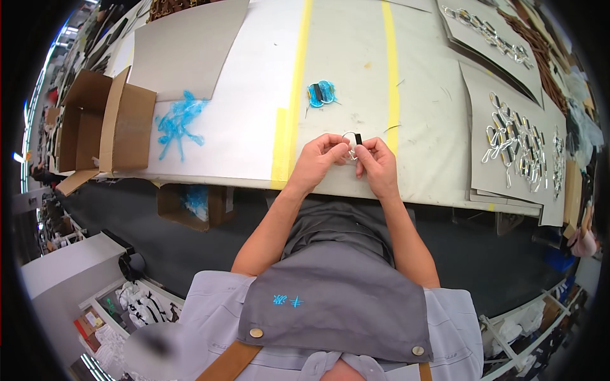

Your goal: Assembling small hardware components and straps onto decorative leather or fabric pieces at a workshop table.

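Near the front edge of the table, my two hands work close together on one small key-ring-like piece (358,139), a black tab with a thin silver metal loop. My left hand (319,160) pinches its left side, by the silver loop. On the other side, my right hand (380,168) has thumb and fingers closed on the black tab. The fingertips cover part of the metal, so its exact shape is hard to make out. Farther back lies a bundle (321,93) of blue film with black and yellow parts, touched by neither hand.
Crumpled blue plastic film (180,126) lies left, beside an open cardboard box (130,130). A grey board (190,47) is behind it. To the right, grey boards (480,149) carry many silver clips with black tabs (518,146). Another box (219,206) stands below the table edge.
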